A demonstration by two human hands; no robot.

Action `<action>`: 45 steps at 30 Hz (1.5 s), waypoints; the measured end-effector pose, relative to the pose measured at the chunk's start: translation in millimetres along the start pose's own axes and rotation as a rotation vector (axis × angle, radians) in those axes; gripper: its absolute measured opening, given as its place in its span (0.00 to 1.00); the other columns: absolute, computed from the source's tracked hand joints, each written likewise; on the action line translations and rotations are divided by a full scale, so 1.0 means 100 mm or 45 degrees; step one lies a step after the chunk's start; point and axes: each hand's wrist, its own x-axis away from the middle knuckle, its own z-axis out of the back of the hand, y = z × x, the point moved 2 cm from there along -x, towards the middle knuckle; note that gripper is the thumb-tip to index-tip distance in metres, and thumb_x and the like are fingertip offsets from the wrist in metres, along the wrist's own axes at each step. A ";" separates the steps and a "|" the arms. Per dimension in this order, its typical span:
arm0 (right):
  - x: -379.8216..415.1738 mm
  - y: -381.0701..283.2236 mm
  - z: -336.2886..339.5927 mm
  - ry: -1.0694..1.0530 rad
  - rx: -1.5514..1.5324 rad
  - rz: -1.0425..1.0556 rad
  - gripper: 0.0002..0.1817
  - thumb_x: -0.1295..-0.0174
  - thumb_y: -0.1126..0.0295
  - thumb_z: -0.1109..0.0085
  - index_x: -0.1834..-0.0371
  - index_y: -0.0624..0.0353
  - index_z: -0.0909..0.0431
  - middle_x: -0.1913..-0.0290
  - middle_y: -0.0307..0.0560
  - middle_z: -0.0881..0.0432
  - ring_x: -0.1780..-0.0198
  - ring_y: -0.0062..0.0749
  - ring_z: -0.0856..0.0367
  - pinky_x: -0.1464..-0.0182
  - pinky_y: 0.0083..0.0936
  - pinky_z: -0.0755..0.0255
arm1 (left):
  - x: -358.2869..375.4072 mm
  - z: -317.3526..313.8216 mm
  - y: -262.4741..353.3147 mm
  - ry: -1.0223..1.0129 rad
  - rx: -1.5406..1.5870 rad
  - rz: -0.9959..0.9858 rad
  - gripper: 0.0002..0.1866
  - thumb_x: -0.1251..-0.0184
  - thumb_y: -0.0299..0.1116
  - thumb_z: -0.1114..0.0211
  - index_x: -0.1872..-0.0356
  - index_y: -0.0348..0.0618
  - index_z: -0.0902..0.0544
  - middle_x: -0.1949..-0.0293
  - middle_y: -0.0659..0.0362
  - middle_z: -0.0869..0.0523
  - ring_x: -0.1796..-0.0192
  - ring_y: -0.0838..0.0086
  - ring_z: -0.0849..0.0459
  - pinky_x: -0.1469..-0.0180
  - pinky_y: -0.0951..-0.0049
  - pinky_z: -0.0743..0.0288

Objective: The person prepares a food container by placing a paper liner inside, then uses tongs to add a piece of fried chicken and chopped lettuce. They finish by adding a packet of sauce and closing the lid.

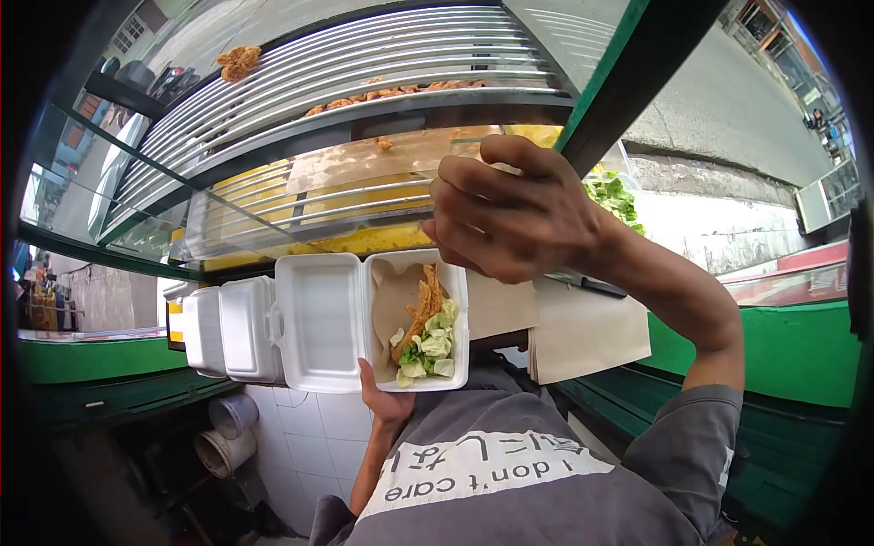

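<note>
My left hand (385,401) grips the near edge of an open white foam food box (462,355), its fingers mostly hidden underneath. The box's lid (319,328) lies folded back to the left. Inside, on brown paper (391,300), are a piece of fried chicken (426,305) and chopped lettuce (437,341). Raised above and right of the box, my right hand (510,209) is closed with curled fingers. Whatever it may hold is hidden behind them.
Closed foam boxes (248,328) stand at the left. Brown paper sheets (587,332) lie to the right. Ahead is a glass case with slatted metal racks (364,68) holding fried pieces (238,63). A green post (628,73) rises near my right hand, beside more lettuce (614,196).
</note>
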 end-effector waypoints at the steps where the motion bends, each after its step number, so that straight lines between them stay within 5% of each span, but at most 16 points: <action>1: 0.05 0.03 0.09 0.149 -0.069 0.028 0.06 0.53 0.66 0.37 0.73 0.52 0.16 0.70 0.31 0.21 0.58 0.23 0.28 0.57 0.24 0.35 | 0.00 -0.01 -0.02 0.006 -0.010 -0.005 0.39 0.27 0.60 0.57 0.28 0.37 0.45 0.31 0.47 0.35 0.30 0.54 0.34 0.29 0.55 0.39; 4: 0.29 0.14 0.55 0.392 0.021 -0.098 0.12 0.35 0.58 0.47 0.70 0.51 0.22 0.70 0.38 0.26 0.65 0.32 0.30 0.61 0.32 0.37 | -0.01 0.03 -0.10 0.038 0.013 -0.031 0.41 0.28 0.61 0.58 0.28 0.36 0.44 0.31 0.46 0.35 0.30 0.55 0.34 0.28 0.55 0.40; 5: 0.41 0.30 0.64 0.429 0.131 -0.150 0.16 0.30 0.60 0.58 0.68 0.57 0.25 0.70 0.42 0.28 0.67 0.34 0.32 0.63 0.31 0.36 | -0.01 0.05 -0.12 0.039 0.030 -0.020 0.41 0.28 0.62 0.58 0.28 0.36 0.44 0.31 0.46 0.35 0.30 0.55 0.34 0.28 0.56 0.40; 7: 0.86 0.67 0.50 0.967 0.013 -0.626 0.14 0.32 0.67 0.58 0.73 0.63 0.29 0.76 0.45 0.30 0.69 0.34 0.32 0.66 0.29 0.38 | -0.01 0.07 -0.16 0.035 0.056 -0.006 0.42 0.28 0.62 0.58 0.28 0.35 0.44 0.31 0.47 0.35 0.30 0.55 0.34 0.28 0.57 0.41; 9: 1.11 0.93 0.22 0.961 -0.202 -1.285 0.13 0.33 0.71 0.52 0.74 0.66 0.25 0.74 0.45 0.24 0.68 0.25 0.27 0.64 0.24 0.34 | 0.01 0.08 -0.19 0.060 0.055 -0.029 0.42 0.28 0.63 0.58 0.28 0.35 0.44 0.31 0.48 0.35 0.30 0.56 0.35 0.28 0.57 0.42; 11: 1.39 1.16 -0.16 0.130 -0.314 -1.744 0.13 0.34 0.66 0.45 0.71 0.65 0.21 0.78 0.43 0.21 0.73 0.24 0.26 0.67 0.23 0.31 | 0.03 0.09 -0.22 0.070 0.032 -0.040 0.42 0.28 0.63 0.58 0.28 0.34 0.44 0.31 0.48 0.35 0.30 0.56 0.35 0.28 0.57 0.42; 14: 2.20 1.40 -0.89 -0.865 -0.436 -1.475 0.12 0.41 0.64 0.38 0.66 0.63 0.17 0.66 0.58 0.15 0.62 0.48 0.15 0.56 0.36 0.24 | 0.10 0.06 -0.31 0.134 0.046 -0.099 0.42 0.28 0.63 0.58 0.29 0.35 0.43 0.31 0.49 0.35 0.30 0.57 0.35 0.27 0.58 0.43; 19: 3.37 1.54 -1.77 -1.709 -0.354 -1.166 0.24 0.54 0.68 0.30 0.54 0.68 0.20 0.51 0.65 0.18 0.48 0.51 0.18 0.48 0.38 0.22 | 0.24 0.05 -0.28 0.152 0.080 -0.179 0.42 0.28 0.63 0.58 0.29 0.34 0.43 0.31 0.49 0.35 0.29 0.57 0.36 0.27 0.58 0.44; 23: 3.28 1.41 -1.80 -1.732 -0.418 -1.299 0.25 0.56 0.68 0.29 0.53 0.66 0.20 0.50 0.64 0.18 0.47 0.53 0.19 0.47 0.38 0.23 | 0.25 0.20 -0.20 0.219 0.083 -0.232 0.42 0.28 0.63 0.58 0.29 0.34 0.43 0.31 0.49 0.35 0.29 0.57 0.36 0.27 0.57 0.44; 24: 3.47 1.45 -1.86 -1.629 -0.370 -1.121 0.23 0.54 0.70 0.32 0.52 0.64 0.20 0.50 0.63 0.19 0.46 0.52 0.19 0.46 0.38 0.24 | 0.26 0.24 -0.19 0.211 0.091 -0.224 0.42 0.28 0.63 0.58 0.28 0.35 0.43 0.31 0.49 0.35 0.29 0.57 0.36 0.27 0.57 0.44; 27: 3.38 1.49 -1.64 -1.356 -0.399 -1.350 0.19 0.50 0.77 0.40 0.52 0.62 0.20 0.49 0.62 0.18 0.47 0.54 0.19 0.46 0.38 0.24 | 0.21 0.34 -0.18 0.221 0.093 -0.216 0.41 0.28 0.63 0.59 0.28 0.35 0.43 0.31 0.49 0.35 0.29 0.56 0.35 0.27 0.57 0.43; 31: 3.22 1.49 -1.34 -1.290 -0.419 -1.423 0.21 0.51 0.72 0.34 0.50 0.60 0.20 0.49 0.62 0.18 0.47 0.54 0.20 0.48 0.41 0.24 | 0.11 0.39 -0.09 0.164 0.050 -0.142 0.41 0.27 0.62 0.59 0.29 0.34 0.43 0.31 0.49 0.34 0.30 0.57 0.35 0.27 0.58 0.43; 34: 3.13 1.51 -1.17 -0.918 -0.232 -1.449 0.20 0.49 0.66 0.32 0.52 0.60 0.19 0.54 0.64 0.17 0.50 0.57 0.19 0.50 0.43 0.24 | 0.05 0.42 0.00 0.080 0.072 -0.089 0.39 0.25 0.59 0.61 0.29 0.33 0.43 0.30 0.47 0.35 0.29 0.58 0.36 0.28 0.59 0.43; 40: 2.81 1.28 -0.79 -0.712 0.080 -1.459 0.12 0.42 0.67 0.41 0.62 0.66 0.18 0.63 0.67 0.17 0.57 0.65 0.19 0.52 0.48 0.24 | -0.13 0.41 0.14 -0.031 0.007 0.096 0.42 0.28 0.63 0.58 0.29 0.32 0.42 0.32 0.47 0.33 0.30 0.57 0.34 0.29 0.58 0.41; 44: 2.27 1.00 -0.53 -0.284 -0.015 -1.711 0.11 0.43 0.71 0.40 0.71 0.73 0.20 0.73 0.61 0.16 0.72 0.46 0.14 0.60 0.33 0.21 | -0.20 0.42 0.23 -0.095 -0.060 0.175 0.42 0.28 0.63 0.58 0.29 0.33 0.43 0.32 0.47 0.34 0.30 0.57 0.34 0.28 0.58 0.41; 45: 2.20 0.98 -0.46 -0.182 0.029 -1.777 0.10 0.41 0.72 0.39 0.72 0.72 0.22 0.76 0.54 0.17 0.77 0.31 0.15 0.67 0.25 0.22 | -0.20 0.43 0.25 -0.101 -0.073 0.196 0.42 0.28 0.63 0.58 0.29 0.33 0.43 0.31 0.47 0.34 0.30 0.57 0.35 0.28 0.58 0.42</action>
